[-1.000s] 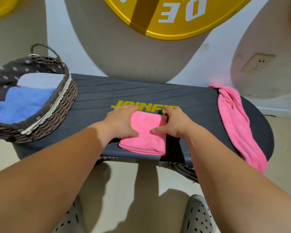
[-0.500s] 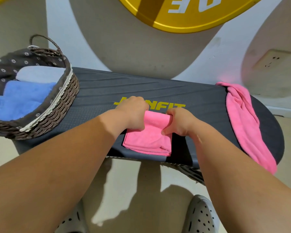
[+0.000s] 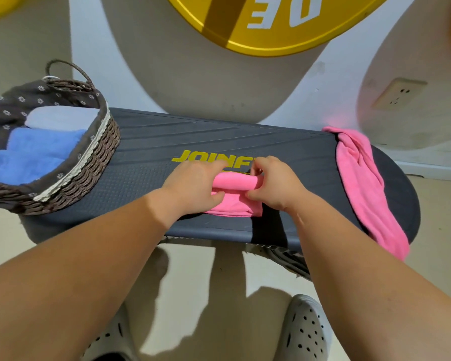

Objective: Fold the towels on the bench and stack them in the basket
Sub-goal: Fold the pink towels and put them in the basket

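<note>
Fingers (image 3: 215,165) of left hand (image 3: 190,187) and right hand (image 3: 277,185) clamp the soft, half-rolled pink towel (image 3: 235,182).

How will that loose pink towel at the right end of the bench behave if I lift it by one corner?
Probably floppy: the loose pink towel lies in soft wrinkles and droops over the bench edge. Likely light, being thin cloth. A nudge might slide it off, since part already overhangs.

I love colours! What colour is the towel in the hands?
The towel is pink; head view shows it best.
</note>
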